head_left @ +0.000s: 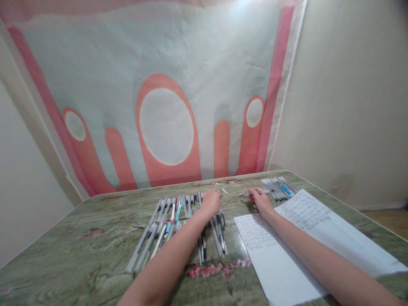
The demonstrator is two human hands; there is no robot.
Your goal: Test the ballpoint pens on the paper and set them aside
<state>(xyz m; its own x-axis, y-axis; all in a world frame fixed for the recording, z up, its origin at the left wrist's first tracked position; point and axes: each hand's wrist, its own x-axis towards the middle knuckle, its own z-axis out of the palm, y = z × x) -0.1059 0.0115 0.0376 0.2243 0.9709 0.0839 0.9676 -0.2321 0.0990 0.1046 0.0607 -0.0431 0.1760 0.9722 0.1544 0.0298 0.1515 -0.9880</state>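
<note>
My left hand [211, 202] is over the far end of the laid-out pens, its fingers curled in and partly hidden. What it grips, if anything, I cannot make out. Beneath and beside it lie two rough rows of pens [159, 233], mostly clear-barrelled, with a turquoise pen [178, 211] among them. A thin pen [265, 192] is pinched in my right hand [259, 201], pointing left just above the table. A short whitish piece [225, 191] rests on the table between the hands.
Handwritten paper sheets [287, 272] spread under and beside my right forearm. Farther right, another group of pens [274, 189], one of them blue [286, 189], lies near the table's back edge. Behind the wooden-patterned table [79, 242] hangs a printed cloth [207, 85].
</note>
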